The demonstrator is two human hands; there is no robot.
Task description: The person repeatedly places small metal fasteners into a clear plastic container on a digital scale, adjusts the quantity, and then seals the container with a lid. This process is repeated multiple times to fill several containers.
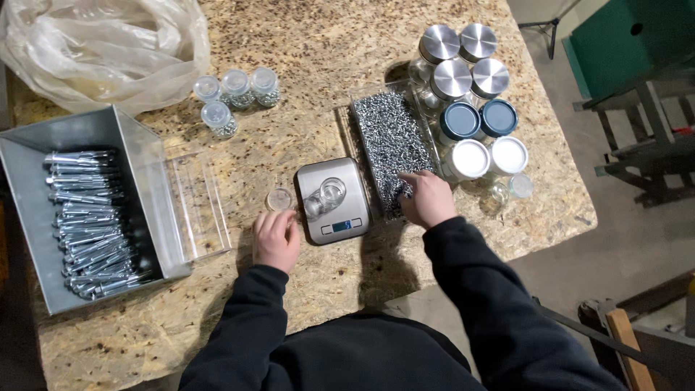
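jar on scale, screw tray right, bolt bin far left

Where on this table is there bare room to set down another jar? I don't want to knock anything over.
Bare board lies at the near edge, below the grey bin and left hand, and at the far middle, between the small filled jars and the tray of screws. It is crowded around the scale, right hand and lidded jars.
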